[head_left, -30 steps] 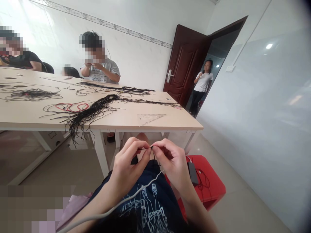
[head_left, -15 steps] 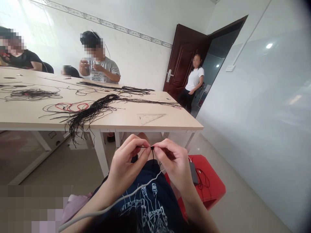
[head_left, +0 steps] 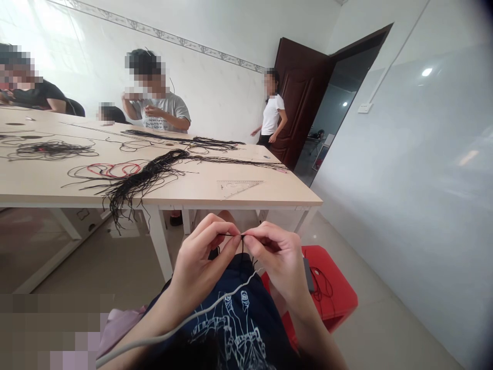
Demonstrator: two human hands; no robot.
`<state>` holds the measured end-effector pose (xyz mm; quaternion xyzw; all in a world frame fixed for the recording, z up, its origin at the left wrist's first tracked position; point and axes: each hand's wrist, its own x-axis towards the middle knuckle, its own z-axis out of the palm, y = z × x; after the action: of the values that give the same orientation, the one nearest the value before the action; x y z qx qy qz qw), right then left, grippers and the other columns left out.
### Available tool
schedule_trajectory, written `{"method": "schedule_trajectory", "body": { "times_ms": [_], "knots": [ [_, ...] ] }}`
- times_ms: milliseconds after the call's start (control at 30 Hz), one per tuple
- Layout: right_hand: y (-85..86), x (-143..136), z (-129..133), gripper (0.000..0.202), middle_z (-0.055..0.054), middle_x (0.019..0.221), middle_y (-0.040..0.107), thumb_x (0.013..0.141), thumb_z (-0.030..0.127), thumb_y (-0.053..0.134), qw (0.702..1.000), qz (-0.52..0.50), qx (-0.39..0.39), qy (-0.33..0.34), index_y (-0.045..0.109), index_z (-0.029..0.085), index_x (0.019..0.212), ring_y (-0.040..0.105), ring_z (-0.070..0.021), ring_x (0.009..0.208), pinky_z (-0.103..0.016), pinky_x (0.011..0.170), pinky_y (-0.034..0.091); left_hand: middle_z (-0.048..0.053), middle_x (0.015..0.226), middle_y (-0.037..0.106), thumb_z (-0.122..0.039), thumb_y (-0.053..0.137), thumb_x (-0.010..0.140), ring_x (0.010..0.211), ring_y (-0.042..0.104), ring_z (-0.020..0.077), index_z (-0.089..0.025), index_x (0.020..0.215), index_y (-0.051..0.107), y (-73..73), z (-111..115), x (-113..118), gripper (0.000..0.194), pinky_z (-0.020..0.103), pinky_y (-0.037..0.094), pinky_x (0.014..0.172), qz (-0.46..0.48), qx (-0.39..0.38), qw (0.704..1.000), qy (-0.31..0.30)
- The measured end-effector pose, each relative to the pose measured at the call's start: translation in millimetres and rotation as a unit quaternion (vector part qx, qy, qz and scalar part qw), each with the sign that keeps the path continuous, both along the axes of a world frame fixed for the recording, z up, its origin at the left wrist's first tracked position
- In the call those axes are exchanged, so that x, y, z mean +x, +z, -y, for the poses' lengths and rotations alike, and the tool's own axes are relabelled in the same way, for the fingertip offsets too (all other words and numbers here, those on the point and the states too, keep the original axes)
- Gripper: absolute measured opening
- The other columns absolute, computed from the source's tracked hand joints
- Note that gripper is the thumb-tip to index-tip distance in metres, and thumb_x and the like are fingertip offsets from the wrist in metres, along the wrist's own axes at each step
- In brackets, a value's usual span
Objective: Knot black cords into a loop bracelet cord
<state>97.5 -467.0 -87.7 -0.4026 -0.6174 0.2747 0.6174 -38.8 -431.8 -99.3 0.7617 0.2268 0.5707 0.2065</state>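
Black cord [head_left: 242,247] | thin, seemingly knotted | left hand [head_left: 203,253], right hand [head_left: 276,253]: each grip pinching it

On my feed, strong white light washes out the back wall [head_left: 223,92] toward the upper left. The glossy right wall [head_left: 404,154] throws glare at me, while the doorway [head_left: 339,87] and the space beneath the table [head_left: 188,190] look dim. I see stretched edges, darkened right-hand corners, blocky pixelation lower left, and a softly rendered black cord [head_left: 242,252].
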Motion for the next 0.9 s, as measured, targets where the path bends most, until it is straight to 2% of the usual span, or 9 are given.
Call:
{"method": "schedule_trajectory", "body": {
  "times_ms": [333, 500, 667, 900],
  "knots": [
    [2.1, -1.1, 1.0, 0.006, 0.003, 0.061, 0.057, 0.073, 0.015, 0.063, 0.999, -0.023, -0.028, 0.01, 0.068, 0.017, 0.07, 0.054, -0.0064, 0.055, -0.014, 0.05, 0.045, -0.002, 0.076, 0.048, -0.008, 0.051, 0.084, 0.065, 0.047, 0.0078, -0.021, 0.084, 0.054, 0.6, 0.6, 0.3, 0.013, 0.019, 0.039, 0.05, -0.011, 0.015, 1.0, 0.009],
    [2.6, -1.0, 3.6, 0.013, 0.004, 0.063, 0.056, 0.076, 0.013, 0.059, 1.0, -0.013, -0.006, 0.022, 0.07, 0.02, 0.075, 0.051, -0.0045, 0.054, -0.012, 0.046, 0.04, -0.002, 0.075, 0.048, -0.009, 0.051, 0.083, 0.062, 0.046, 0.007, -0.021, 0.086, 0.055, 1.2, 0.2, -0.2, 0.012, 0.019, 0.038, 0.049, -0.006, 0.023, 1.0, 0.021],
    [2.2, -1.7, 4.1, 0.015, 0.004, 0.062, 0.056, 0.075, 0.01, 0.059, 0.999, -0.032, -0.001, 0.02, 0.07, 0.02, 0.071, 0.051, -0.0046, 0.054, -0.012, 0.049, 0.042, -0.002, 0.074, 0.048, -0.009, 0.051, 0.083, 0.06, 0.047, 0.0068, -0.02, 0.084, 0.055, 3.0, 1.2, 0.7, 0.012, 0.018, 0.038, 0.048, 0.0, 0.02, 1.0, 0.012],
    [3.0, -2.6, 4.1, 0.013, 0.003, 0.058, 0.054, 0.071, 0.011, 0.061, 0.999, -0.041, 0.0, 0.012, 0.071, 0.019, 0.069, 0.05, -0.0059, 0.05, -0.015, 0.046, 0.041, -0.002, 0.071, 0.049, -0.01, 0.052, 0.081, 0.058, 0.047, 0.0077, -0.019, 0.08, 0.057, 5.6, 4.7, 1.3, 0.01, 0.02, 0.037, 0.047, 0.009, 0.013, 0.999, 0.029]
  ]
}}
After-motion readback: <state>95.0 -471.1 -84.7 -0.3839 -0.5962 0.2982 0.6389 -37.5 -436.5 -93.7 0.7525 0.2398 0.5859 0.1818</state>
